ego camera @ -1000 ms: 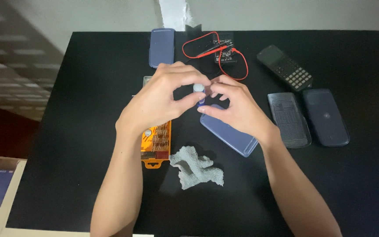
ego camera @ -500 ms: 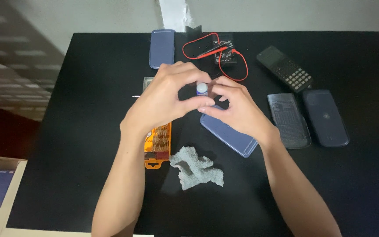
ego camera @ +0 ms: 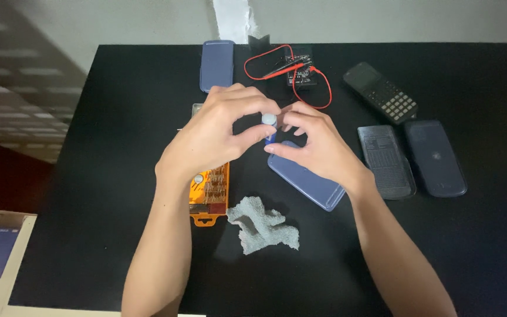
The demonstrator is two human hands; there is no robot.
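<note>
Black bench [ego camera: 118, 176], matte, set against a pale wall; a grey floor strip shows at the left.

Near: crumpled grey cloth [ego camera: 262, 230], lying loose between the two forearms. Just left of it, an orange bit holder [ego camera: 208, 191], flat on the bench, partly under the left wrist.

Middle: left hand [ego camera: 221, 135] and right hand [ego camera: 312, 144], raised above the bench and meeting fingertip to fingertip. Both pinch a small blue tool with a pale round cap [ego camera: 269, 122], held upright between them; probably a precision screwdriver, though the fingers hide most of its shaft. Left hand curled around the upper part, right hand closed on the lower. Beneath the right hand, a blue-grey cover [ego camera: 306, 179] lies slantwise.

Right: dark calculator body [ego camera: 385, 159], and beside it a dark slide cover [ego camera: 435, 157].

Far: second blue-grey cover [ego camera: 216, 64], small circuit board with red leads [ego camera: 291, 67], black calculator [ego camera: 381, 93] at an angle.

Step in hand, as judged: fitting or adjusting the tool's tip. Steady alignment of both grips seems called for.
</note>
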